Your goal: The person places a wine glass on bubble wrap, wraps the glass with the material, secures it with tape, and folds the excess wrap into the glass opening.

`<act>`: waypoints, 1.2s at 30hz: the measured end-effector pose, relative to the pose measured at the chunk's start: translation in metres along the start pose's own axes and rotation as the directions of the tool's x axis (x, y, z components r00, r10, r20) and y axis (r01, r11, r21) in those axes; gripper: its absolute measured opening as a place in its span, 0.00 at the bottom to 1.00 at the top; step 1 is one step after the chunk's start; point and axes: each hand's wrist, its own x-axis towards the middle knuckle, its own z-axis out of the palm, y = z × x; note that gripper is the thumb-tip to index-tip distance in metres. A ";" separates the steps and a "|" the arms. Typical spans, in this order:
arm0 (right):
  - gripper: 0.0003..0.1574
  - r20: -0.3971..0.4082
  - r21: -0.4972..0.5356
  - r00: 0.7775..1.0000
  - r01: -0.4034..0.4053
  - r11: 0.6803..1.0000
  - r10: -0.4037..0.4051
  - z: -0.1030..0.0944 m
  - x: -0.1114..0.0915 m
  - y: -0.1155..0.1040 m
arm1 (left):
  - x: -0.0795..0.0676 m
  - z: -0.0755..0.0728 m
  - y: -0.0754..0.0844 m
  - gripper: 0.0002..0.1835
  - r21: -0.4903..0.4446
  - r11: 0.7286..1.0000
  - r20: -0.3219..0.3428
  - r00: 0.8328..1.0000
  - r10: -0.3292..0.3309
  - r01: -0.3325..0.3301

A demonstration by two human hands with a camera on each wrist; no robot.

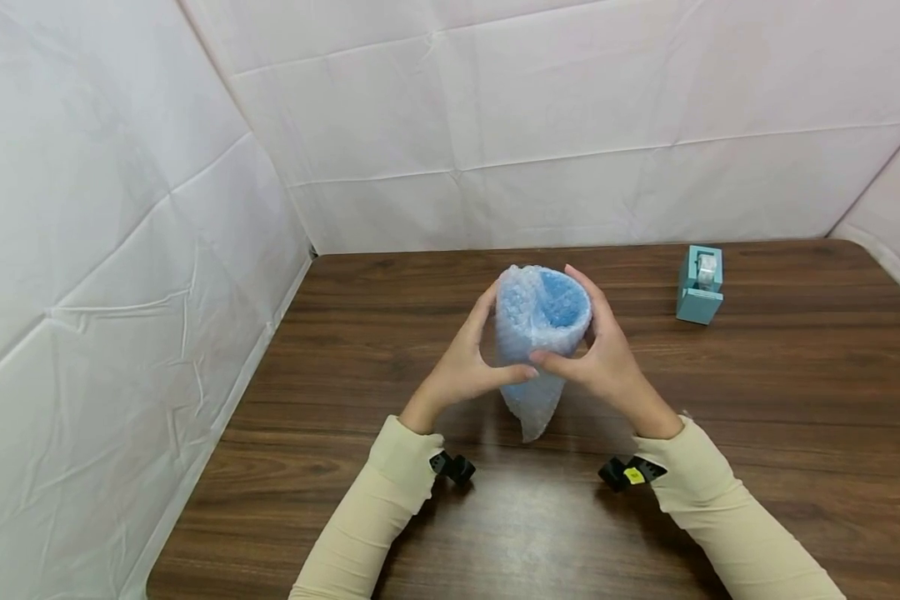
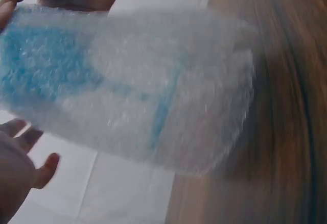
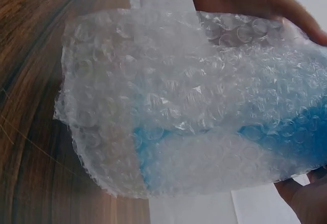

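Note:
Between both hands stands a blue object in bubble wrap (image 1: 536, 329), its rounded upper opening blue inside and a loose flap of wrap tapering below. My left hand (image 1: 465, 358) holds its left side, thumb across the front. My right hand (image 1: 603, 350) grips the right side, its thumb also in front. Through the clear bubbles, the left wrist view shows the wrapped blue object (image 2: 46, 60) with a thin blue band lower down. In the right wrist view, the bubble wrap (image 3: 173, 96) sticks out past the blue part. Whether its lower end touches the table cannot be told.
A teal tape dispenser (image 1: 699, 285) with a roll of clear tape stands at the back right of the dark wooden table (image 1: 307, 400). White cloth walls (image 1: 540, 108) enclose the back and the sides.

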 end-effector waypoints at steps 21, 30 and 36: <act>0.62 0.048 -0.027 0.999 -0.002 1.000 0.004 -0.002 0.000 0.002 | 0.002 -0.009 0.011 0.33 0.403 0.791 -0.005 0.863 0.505 -0.461; 0.62 0.073 -0.029 0.997 0.022 0.999 -0.020 -0.002 -0.002 0.002 | 0.002 -0.010 0.011 0.33 0.482 0.733 0.049 0.850 0.524 -0.479; 0.62 0.097 -0.039 0.995 0.009 0.999 -0.006 -0.003 -0.003 0.002 | 0.002 -0.011 0.012 0.33 0.547 0.683 0.078 0.842 0.534 -0.484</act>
